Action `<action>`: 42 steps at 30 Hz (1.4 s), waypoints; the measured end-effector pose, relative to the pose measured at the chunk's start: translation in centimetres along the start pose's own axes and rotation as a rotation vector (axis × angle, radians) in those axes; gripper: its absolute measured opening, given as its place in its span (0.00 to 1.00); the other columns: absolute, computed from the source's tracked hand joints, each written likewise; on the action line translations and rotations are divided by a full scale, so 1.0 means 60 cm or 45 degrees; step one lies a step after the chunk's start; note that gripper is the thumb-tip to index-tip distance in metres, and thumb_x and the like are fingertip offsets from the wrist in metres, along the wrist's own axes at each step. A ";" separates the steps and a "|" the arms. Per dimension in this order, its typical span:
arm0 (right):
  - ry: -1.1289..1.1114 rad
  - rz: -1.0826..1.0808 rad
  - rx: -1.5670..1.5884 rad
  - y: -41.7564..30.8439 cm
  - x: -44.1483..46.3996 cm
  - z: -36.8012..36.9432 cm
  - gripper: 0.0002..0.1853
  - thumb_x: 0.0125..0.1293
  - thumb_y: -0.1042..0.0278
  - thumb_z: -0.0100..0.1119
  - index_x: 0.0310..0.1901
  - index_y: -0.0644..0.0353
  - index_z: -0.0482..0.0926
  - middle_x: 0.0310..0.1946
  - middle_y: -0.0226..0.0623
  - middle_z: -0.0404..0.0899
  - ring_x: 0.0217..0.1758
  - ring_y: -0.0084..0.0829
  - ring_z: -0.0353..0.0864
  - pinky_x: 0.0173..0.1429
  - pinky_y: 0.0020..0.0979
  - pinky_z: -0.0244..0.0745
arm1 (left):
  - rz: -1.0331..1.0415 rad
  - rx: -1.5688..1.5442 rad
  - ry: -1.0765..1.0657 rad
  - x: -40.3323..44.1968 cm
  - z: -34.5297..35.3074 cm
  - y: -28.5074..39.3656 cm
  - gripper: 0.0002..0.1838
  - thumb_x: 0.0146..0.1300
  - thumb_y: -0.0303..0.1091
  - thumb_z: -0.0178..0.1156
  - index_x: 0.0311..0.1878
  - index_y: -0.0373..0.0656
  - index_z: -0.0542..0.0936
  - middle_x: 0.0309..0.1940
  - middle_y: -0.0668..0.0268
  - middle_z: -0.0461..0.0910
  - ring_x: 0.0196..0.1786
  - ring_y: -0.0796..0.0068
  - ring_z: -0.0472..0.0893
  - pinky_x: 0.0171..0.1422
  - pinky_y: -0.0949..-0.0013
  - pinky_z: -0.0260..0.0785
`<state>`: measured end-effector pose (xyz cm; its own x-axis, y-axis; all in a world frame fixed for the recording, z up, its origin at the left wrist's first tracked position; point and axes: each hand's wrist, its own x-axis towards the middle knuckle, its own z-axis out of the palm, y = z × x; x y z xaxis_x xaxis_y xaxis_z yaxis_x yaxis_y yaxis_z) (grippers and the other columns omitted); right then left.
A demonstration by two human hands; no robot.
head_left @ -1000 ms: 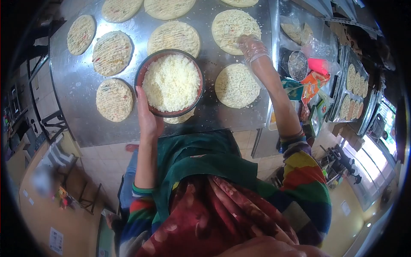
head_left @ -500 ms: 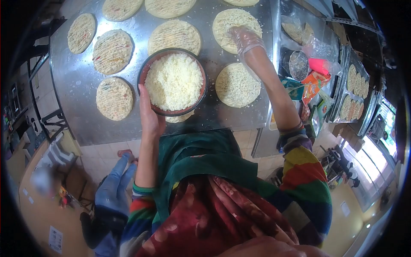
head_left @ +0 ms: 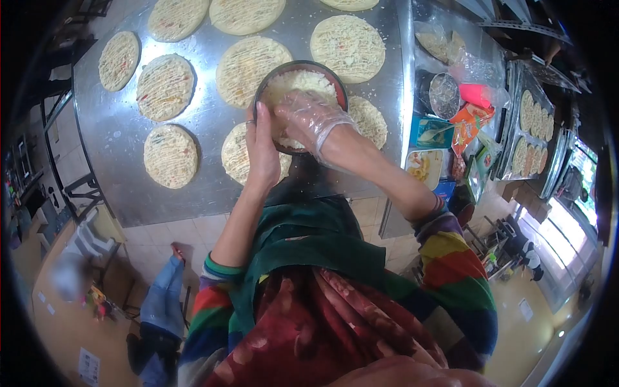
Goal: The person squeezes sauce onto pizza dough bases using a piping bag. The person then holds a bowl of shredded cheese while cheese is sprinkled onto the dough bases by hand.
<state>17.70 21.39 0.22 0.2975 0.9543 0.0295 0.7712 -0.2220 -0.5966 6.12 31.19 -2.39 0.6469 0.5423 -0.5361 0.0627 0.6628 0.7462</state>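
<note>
My left hand (head_left: 263,151) grips the side of a dark-rimmed bowl (head_left: 342,90), its thumb over the near rim. Inside the bowl lies white grated cheese (head_left: 309,80). My right hand (head_left: 313,121), in a clear plastic glove, reaches into the bowl with fingers curled in the cheese; the fingertips are partly hidden. Beneath the bowl's right side, a cheese-sprinkled dough round (head_left: 373,122) is partly covered. Farther up lies another sprinkled round (head_left: 348,49). Behind my left hand is a round with sauce lines (head_left: 235,155), partly hidden by hand and bowl.
Several sauce-striped dough rounds (head_left: 170,156) rest on the metal table (head_left: 213,206). On the right are a metal container (head_left: 444,95), an orange packet (head_left: 469,122), a tub of food (head_left: 424,168) and trays of oblong pieces (head_left: 527,116). Another person (head_left: 162,303) is behind at the left.
My right hand has moved from the upper right dough round down into the bowl. My left hand has carried the bowl to the right, uncovering more of the lower middle round.
</note>
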 end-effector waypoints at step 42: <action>0.010 0.646 -0.036 0.312 0.073 -0.125 0.14 0.69 0.66 0.50 0.52 0.54 0.80 0.41 0.43 0.82 0.44 0.36 0.81 0.48 0.33 0.77 | -0.101 -0.061 0.113 -0.045 -0.055 0.050 0.36 0.72 0.59 0.41 0.70 0.38 0.58 0.66 0.56 0.65 0.67 0.63 0.67 0.70 0.59 0.62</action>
<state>37.69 19.89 -4.79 0.6430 0.7231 -0.2524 0.5430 -0.6628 -0.5157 2.08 33.42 -0.01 0.5711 0.5293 -0.6274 0.0733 0.7284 0.6812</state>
